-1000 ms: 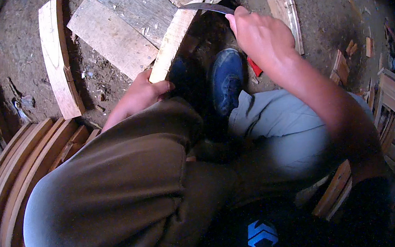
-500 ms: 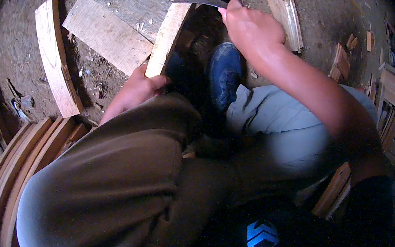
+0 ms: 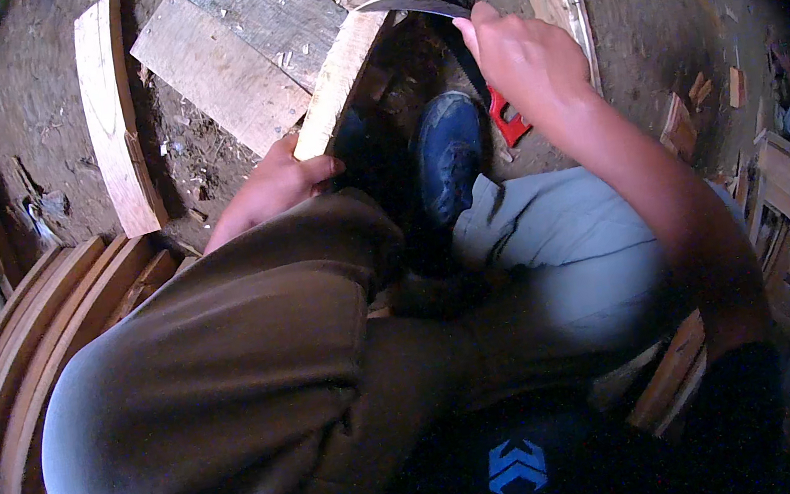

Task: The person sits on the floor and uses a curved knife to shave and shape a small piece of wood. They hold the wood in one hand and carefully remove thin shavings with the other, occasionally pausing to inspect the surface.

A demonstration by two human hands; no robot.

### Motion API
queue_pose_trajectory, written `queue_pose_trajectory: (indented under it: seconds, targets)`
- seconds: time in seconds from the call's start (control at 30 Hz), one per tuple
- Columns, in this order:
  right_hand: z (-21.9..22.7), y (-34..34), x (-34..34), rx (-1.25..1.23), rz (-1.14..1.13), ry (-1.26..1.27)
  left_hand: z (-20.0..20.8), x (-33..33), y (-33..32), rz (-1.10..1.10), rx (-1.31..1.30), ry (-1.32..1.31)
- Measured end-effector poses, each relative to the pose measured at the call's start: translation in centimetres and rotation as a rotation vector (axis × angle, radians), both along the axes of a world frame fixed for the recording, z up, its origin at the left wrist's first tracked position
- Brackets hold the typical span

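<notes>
My left hand (image 3: 280, 182) is closed around the near end of a pale wooden bar (image 3: 336, 78), which slants up and away to the right. The bar's far end rests over a low board platform (image 3: 284, 30). In my right hand (image 3: 529, 51) is the handle of a knife with a dark, curved blade (image 3: 417, 6), the handle itself mostly hidden by my fingers. Its blade points left, with the tip at the bar's far end. Thin curled shavings lie around that end.
A curved plank (image 3: 112, 115) lies on the dirt floor at left, above stacked curved wooden pieces (image 3: 34, 338). A red saw-like handle (image 3: 506, 118) shows beneath my right wrist. My blue shoe (image 3: 453, 153) is between my hands. Wood scraps (image 3: 679, 126) lie at right.
My right hand and the knife have shifted slightly right and down, uncovering the red handle. My left hand still holds the bar, nearly in place.
</notes>
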State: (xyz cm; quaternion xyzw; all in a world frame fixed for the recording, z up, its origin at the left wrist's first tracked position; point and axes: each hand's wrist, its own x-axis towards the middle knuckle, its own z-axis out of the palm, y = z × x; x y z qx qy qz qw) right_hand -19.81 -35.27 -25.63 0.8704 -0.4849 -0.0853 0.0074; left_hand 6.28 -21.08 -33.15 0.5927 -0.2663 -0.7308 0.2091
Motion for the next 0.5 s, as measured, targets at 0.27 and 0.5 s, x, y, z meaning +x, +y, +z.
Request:
queue_pose_trajectory:
  seconds: [0.27,0.5]
  targets:
    - [-0.7,0.9,1.0,-0.02,-0.091,0.026,0.6,0.0,-0.2,-0.045,-0.013,-0.052]
    - [-1.4,2.3,1.2,-0.076,-0.267,0.072,0.0,-1.1,-1.1,-0.045,0.011,-0.002]
